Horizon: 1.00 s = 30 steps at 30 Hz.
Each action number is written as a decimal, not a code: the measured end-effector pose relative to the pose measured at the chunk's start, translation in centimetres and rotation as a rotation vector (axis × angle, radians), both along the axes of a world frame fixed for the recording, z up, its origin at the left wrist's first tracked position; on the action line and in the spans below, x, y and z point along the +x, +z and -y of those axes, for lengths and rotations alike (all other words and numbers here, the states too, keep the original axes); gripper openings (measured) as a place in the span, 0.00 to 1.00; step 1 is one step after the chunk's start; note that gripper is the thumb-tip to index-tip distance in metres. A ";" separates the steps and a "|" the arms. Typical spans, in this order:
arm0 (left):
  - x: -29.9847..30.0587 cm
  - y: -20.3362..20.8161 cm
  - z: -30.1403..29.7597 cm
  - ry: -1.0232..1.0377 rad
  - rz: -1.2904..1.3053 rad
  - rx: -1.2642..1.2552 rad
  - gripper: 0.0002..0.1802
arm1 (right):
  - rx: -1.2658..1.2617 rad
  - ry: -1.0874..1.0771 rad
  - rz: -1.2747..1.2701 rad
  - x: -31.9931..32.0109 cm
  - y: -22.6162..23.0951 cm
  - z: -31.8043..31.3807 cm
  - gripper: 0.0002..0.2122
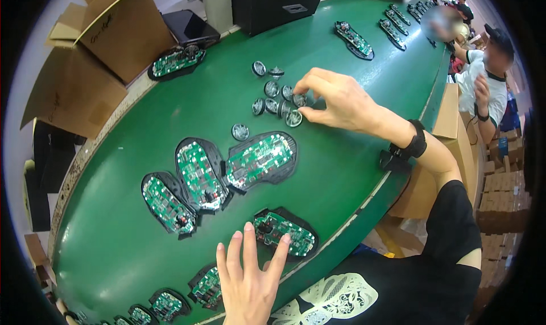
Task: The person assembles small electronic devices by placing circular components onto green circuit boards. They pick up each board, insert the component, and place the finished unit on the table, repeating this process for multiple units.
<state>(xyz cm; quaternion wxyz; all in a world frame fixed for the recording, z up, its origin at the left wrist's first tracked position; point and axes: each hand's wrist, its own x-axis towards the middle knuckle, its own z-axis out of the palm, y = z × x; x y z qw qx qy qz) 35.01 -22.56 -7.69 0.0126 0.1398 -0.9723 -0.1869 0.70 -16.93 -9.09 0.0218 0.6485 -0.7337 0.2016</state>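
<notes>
My right hand [344,100] reaches over a cluster of small round black-rimmed wheels with clear, spoked middles. Its thumb and forefinger close around one small wheel [299,100] at the cluster's right side. Another wheel [293,118] lies just by the thumb. My left hand [250,285] is open with fingers spread, its fingertips at a green circuit board in a black shell [285,233] near the table's front edge. Three more such boards lie fanned out to the left: a left one [169,204], a middle one [199,174] and a right one [260,160].
The green table [114,211] curves away to both sides. More boards in shells [166,305] line its near left edge, others [354,39] its far right. Cardboard boxes [122,35] and a black bin [276,6] stand beyond the far edge. A co-worker [483,80] is at the right.
</notes>
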 end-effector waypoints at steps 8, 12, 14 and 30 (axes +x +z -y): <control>1.1 -2.0 -0.9 -0.001 0.069 -0.179 0.30 | 0.111 0.037 0.379 5.5 3.3 -2.5 0.16; 0.5 -1.9 -1.0 -0.007 0.040 -0.196 0.27 | 0.362 0.249 0.297 11.4 2.8 -3.3 0.17; 0.5 -1.9 -1.1 -0.005 0.023 -0.199 0.26 | 0.209 0.389 0.154 12.9 1.9 -2.9 0.18; 0.4 -2.4 -0.5 -0.039 -0.005 -0.194 0.23 | 0.163 0.478 -0.039 14.6 1.8 -1.9 0.21</control>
